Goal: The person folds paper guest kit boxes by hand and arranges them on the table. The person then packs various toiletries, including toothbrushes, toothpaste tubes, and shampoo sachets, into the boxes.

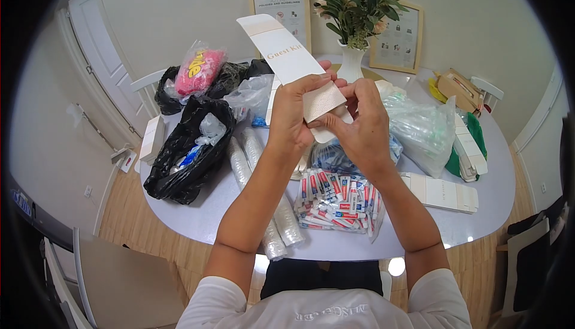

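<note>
On the table (494, 191) I'm viewing remotely, toothpaste tubes (338, 200) are lying near, two rolls (287, 224) left of them, a garbage bag (165, 179) farther left, cartons (440, 191) right, and a vase (352, 60) standing far behind.

Leafy flowers (361, 6) in white vase (352, 62), two framed notices (280, 6), white door (106, 56), wall outlet (88, 191)

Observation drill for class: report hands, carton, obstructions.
Left hand, right hand: both gripping Guest Kit carton. Carton raised above table. No obstruction seen; bagged tubes below.

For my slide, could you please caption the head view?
Left hand and right hand holding a Guest Kit carton, bagged tubes nearby.
</note>
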Motion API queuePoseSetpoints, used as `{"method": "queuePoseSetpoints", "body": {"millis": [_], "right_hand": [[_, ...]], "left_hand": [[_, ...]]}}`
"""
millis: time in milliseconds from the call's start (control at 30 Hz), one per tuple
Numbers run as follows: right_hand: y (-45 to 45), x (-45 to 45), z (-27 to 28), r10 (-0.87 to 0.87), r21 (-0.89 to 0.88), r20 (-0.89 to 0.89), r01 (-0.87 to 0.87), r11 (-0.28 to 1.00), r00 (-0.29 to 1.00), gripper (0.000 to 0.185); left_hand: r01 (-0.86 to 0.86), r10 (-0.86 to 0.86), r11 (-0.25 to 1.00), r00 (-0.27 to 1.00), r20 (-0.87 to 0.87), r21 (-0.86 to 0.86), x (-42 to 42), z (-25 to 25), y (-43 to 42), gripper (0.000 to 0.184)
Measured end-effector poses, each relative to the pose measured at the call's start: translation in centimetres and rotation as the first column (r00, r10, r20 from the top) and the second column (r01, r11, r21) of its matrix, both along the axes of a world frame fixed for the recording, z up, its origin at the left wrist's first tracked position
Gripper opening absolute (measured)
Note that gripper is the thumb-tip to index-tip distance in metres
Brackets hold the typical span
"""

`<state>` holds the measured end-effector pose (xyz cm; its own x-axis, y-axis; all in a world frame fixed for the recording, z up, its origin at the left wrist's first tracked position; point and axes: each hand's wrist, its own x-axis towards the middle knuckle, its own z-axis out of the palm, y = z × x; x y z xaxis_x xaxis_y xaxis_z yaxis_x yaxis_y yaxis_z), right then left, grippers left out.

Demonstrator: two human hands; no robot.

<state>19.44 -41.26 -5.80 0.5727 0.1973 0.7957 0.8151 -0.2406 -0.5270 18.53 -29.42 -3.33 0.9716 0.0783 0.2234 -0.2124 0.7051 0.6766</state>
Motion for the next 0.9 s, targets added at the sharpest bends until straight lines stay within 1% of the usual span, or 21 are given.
{"method": "queuePoseSetpoints", "body": {"millis": [33, 100, 133, 167, 200, 233, 267, 300, 333, 367, 400, 467, 500, 567, 633, 700, 733, 800, 900], "right_hand": [[0.2, 0.2, -0.2, 0.023, 0.060, 0.003, -0.023, 0.998, 1.000, 0.046], [0.4, 0.4, -0.5, 0.034, 0.071, -0.018, -0.033, 0.997, 0.999, 0.046], [0.5, 0.4, -0.7, 0.044, 0.086, -0.039, -0.040, 0.995, 0.998, 0.046], [0.6, 0.4, -0.8, 0.043, 0.088, -0.040, -0.039, 0.995, 0.998, 0.046], [0.9, 0.3, -0.9, 0.156, 0.193, -0.104, -0.134, 0.972, 0.982, 0.045], [1.1, 0.1, -1.0, 0.273, 0.302, -0.154, -0.218, 0.928, 0.950, 0.044], [1.3, -0.3, -0.9, 0.274, 0.305, -0.152, -0.218, 0.927, 0.950, 0.044], [1.5, -0.9, -0.6, 0.467, 0.505, -0.280, -0.285, 0.815, 0.839, 0.043], [1.6, -1.2, -0.4, 0.653, 0.691, -0.347, -0.287, 0.664, 0.673, 0.042], [1.6, -1.3, -0.2, 0.732, 0.720, -0.314, -0.351, 0.599, 0.605, 0.038], [1.6, -1.5, 0.1, 0.732, 0.721, -0.314, -0.351, 0.598, 0.605, 0.038], [1.5, -1.8, 0.9, 0.878, 0.860, -0.252, -0.321, 0.396, 0.408, 0.035], [1.6, -1.7, 0.6, 0.878, 0.861, -0.251, -0.320, 0.395, 0.409, 0.035], [1.6, -1.2, -0.1, 0.813, 0.790, -0.262, -0.369, 0.490, 0.519, 0.035], [1.6, -1.4, 0.1, 0.811, 0.795, -0.257, -0.362, 0.486, 0.525, 0.035], [1.6, -1.7, 0.2, 0.810, 0.801, -0.253, -0.354, 0.482, 0.529, 0.035], [1.5, -1.8, 0.3, 0.807, 0.803, -0.250, -0.352, 0.482, 0.535, 0.034], [1.4, -1.8, 0.2, 0.804, 0.805, -0.248, -0.347, 0.482, 0.541, 0.034], [1.2, -1.8, 0.0, 0.806, 0.811, -0.284, -0.318, 0.491, 0.520, 0.033]], "left_hand": [[0.000, 0.000, 1.000, 1.000, -0.001, -0.002, 0.0, -0.1, -0.2, 0.035], [-0.027, 0.029, 0.995, 0.999, 0.021, -0.092, 0.1, -0.4, -0.5, 0.037], [-0.026, 0.029, 0.995, 0.999, 0.021, -0.092, 0.2, -0.6, -0.5, 0.037], [-0.070, 0.073, 0.993, 0.997, 0.032, -0.093, 0.2, -0.7, -0.6, 0.036], [-0.113, 0.117, 0.989, 0.992, 0.043, -0.093, 0.3, -0.9, -0.6, 0.035], [-0.112, 0.116, 0.990, 0.992, 0.044, -0.091, 0.5, -1.0, -0.4, 0.035], [-0.157, 0.165, 0.982, 0.984, 0.072, -0.106, 0.7, -1.0, -0.1, 0.035], [-0.202, 0.214, 0.972, 0.972, 0.099, -0.122, 0.8, -1.0, 0.0, 0.035], [-0.202, 0.215, 0.972, 0.972, 0.099, -0.120, 0.8, -1.1, 0.0, 0.035], [-0.278, 0.290, 0.954, 0.950, 0.111, -0.112, 0.8, -1.1, -0.1, 0.035], [-0.352, 0.364, 0.930, 0.923, 0.123, -0.106, 0.6, -1.0, -0.3, 0.035], [-0.358, 0.368, 0.928, 0.922, 0.119, -0.100, 0.0, -0.8, -0.4, 0.035], [-0.363, 0.373, 0.927, 0.921, 0.116, -0.096, -0.4, -0.5, -0.5, 0.035], [-0.351, 0.360, 0.932, 0.927, 0.106, -0.091, -1.1, -0.2, -0.8, 0.035], [-0.342, 0.350, 0.936, 0.932, 0.098, -0.087, -1.2, -0.2, -0.9, 0.034], [-0.304, 0.316, 0.942, 0.946, 0.074, -0.144, -1.1, -0.3, -0.9, 0.034], [-0.303, 0.316, 0.942, 0.946, 0.074, -0.143, -1.0, -0.3, -1.1, 0.034], [-0.322, 0.341, 0.927, 0.937, 0.076, -0.190, -0.9, -0.3, -1.5, 0.039], [-0.331, 0.349, 0.929, 0.932, 0.094, -0.164, -1.3, -0.1, -1.8, 0.041]]}}
